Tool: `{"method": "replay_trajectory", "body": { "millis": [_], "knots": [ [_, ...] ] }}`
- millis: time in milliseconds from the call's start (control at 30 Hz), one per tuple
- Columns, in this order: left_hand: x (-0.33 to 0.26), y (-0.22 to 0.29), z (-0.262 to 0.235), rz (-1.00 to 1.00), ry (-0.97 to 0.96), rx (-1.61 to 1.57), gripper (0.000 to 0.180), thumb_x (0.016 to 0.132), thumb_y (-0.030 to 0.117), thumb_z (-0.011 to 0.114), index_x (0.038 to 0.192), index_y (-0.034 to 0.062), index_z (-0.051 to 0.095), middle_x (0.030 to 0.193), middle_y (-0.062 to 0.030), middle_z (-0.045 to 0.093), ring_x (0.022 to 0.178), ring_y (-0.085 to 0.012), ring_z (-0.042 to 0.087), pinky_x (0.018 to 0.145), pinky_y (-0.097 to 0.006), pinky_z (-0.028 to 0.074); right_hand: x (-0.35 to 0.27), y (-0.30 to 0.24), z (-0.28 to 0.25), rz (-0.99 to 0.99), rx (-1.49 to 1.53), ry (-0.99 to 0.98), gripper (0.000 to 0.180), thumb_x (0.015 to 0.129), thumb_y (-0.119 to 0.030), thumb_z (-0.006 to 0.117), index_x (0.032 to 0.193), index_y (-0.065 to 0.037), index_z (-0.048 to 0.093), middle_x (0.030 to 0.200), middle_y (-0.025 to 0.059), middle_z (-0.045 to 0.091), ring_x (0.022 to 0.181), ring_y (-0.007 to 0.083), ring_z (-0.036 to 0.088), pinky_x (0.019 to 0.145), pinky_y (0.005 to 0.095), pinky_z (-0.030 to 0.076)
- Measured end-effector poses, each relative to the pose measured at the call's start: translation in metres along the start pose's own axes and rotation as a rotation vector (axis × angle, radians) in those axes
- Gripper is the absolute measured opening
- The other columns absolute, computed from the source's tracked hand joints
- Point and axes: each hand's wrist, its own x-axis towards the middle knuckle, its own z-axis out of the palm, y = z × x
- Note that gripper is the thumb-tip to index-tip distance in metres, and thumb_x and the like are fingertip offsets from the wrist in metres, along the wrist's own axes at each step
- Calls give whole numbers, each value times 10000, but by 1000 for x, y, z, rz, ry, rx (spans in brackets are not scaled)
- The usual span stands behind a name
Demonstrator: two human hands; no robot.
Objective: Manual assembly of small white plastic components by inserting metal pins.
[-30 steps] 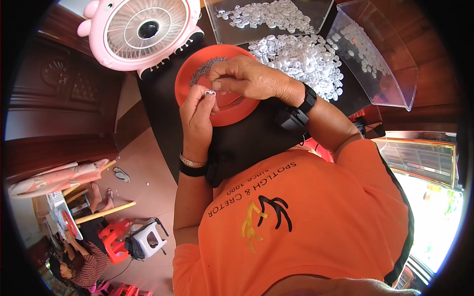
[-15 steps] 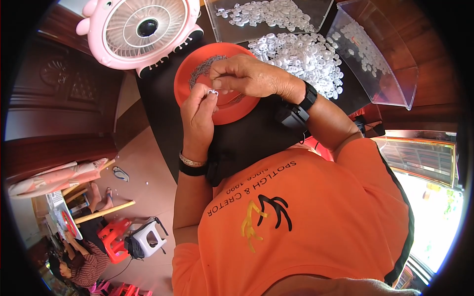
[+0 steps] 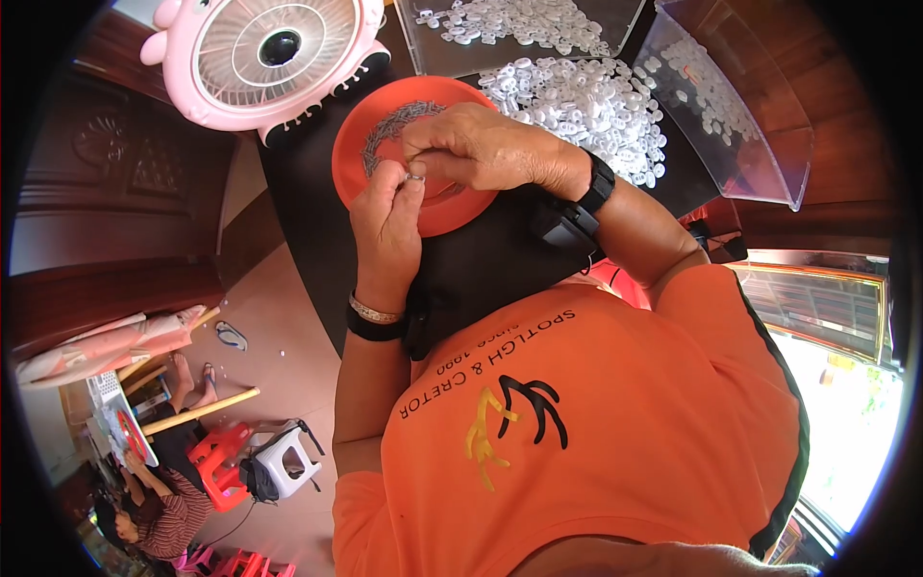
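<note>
Over the red round dish [image 3: 437,223], my two hands meet at the fingertips. My left hand [image 3: 386,226] pinches a small white plastic piece [image 3: 415,176] between thumb and forefinger; only its edge shows. Touching it from the right, my right hand [image 3: 490,146] has its thumb and fingers pressed together, and whatever they hold is hidden. Many thin grey metal pieces [image 3: 380,135], too small to name exactly, lie in the dish, partly behind my right hand. Beyond that hand is a heap of white oval plastic pieces with small holes [image 3: 586,111].
The dish and heap rest on a black table [image 3: 481,255]. A pink fan [image 3: 274,123] stands at the far left. Clear plastic bins with more white pieces are at the far side [image 3: 452,60] and right [image 3: 769,163]. A person [image 3: 178,514] sits at lower left, near stools [image 3: 288,462].
My right fingertips have closed in on the white piece, which now shows edge-on instead of its holed face. The whole view has shifted slightly.
</note>
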Motion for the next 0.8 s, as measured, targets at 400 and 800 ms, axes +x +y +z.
{"method": "replay_trajectory", "body": {
  "millis": [400,800],
  "knots": [
    [5,5,-7,-133,162,-262,110,891,96,511,803,32,530,626,8,488,574,-58,449,544,-209,350,-3,-19,-42,216,267,484,222,908,-234,612,880,-14,614,729,-34,566,694,47,518,635,206,444],
    [3,9,-5,-109,155,-292,124,896,113,520,808,26,533,624,14,487,585,-51,429,556,-207,337,-65,22,-62,331,-600,137,191,783,-193,655,926,-65,669,794,80,658,720,220,646,658,319,505]
  ]
}}
